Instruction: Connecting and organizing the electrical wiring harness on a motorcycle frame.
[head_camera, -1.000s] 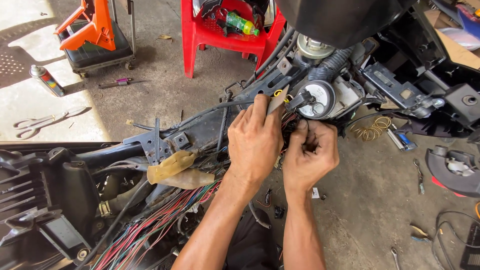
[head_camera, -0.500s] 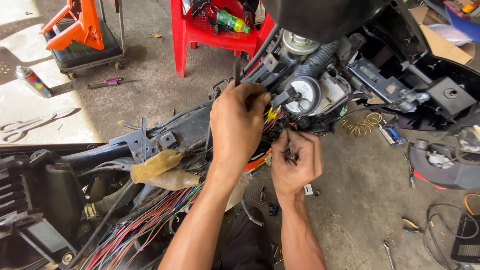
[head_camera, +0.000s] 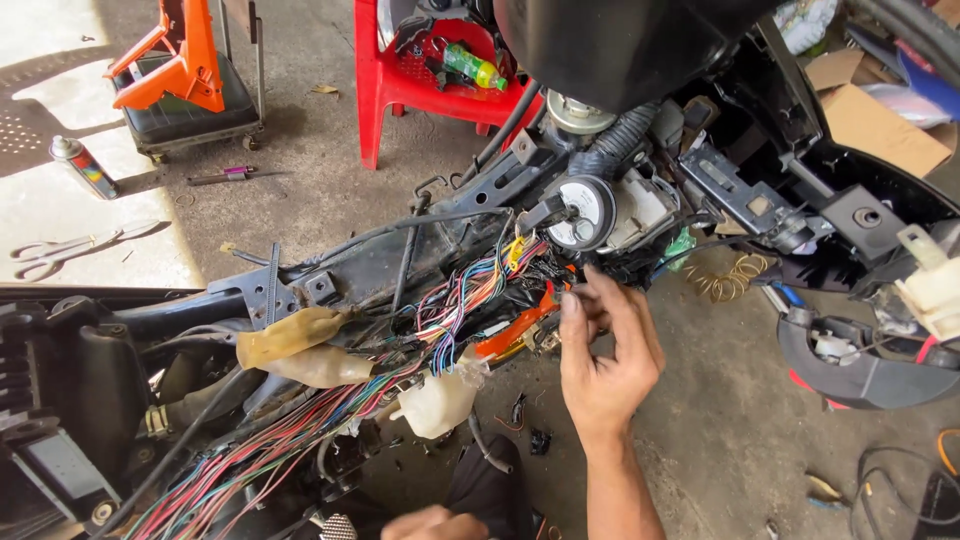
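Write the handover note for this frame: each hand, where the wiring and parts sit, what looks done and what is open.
Right hand: open, fingertips at the orange part below the round gauge; holds nothing that shows.
Left hand: low at the picture's bottom edge, grip hidden.
Coloured wire bundle lies exposed along the black frame, fanning out near the gauge.
White plastic reservoir hangs beneath the wires.
Done: panels off, harness bared.
Open: wires loose, nothing refitted.

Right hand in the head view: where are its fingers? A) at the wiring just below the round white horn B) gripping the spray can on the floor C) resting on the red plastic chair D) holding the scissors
A: the right hand reaches up with its fingers at the coloured wiring just below the round white horn, far from the spray can, chair and scissors.
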